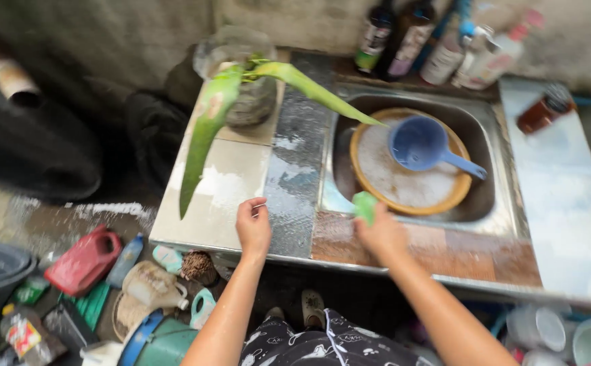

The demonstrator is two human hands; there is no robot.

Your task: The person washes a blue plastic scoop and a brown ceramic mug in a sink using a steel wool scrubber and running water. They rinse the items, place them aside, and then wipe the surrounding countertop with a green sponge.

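Two hands work at the front edge of a wet counter (295, 183). The right hand (381, 234) is clamped on one small green sponge (364, 206), soft-edged and pale, held at the near rim of the steel sink (495, 196). The left hand (253, 227) rests loosely curled on the counter; whether it holds anything cannot be told. The sink holds one round orange basin (376, 193) of soapy water with one blue scoop (423, 144) inside. One glass jar (238, 81) bears two long green leaves (207, 129). Several bottles (410, 37) stand behind.
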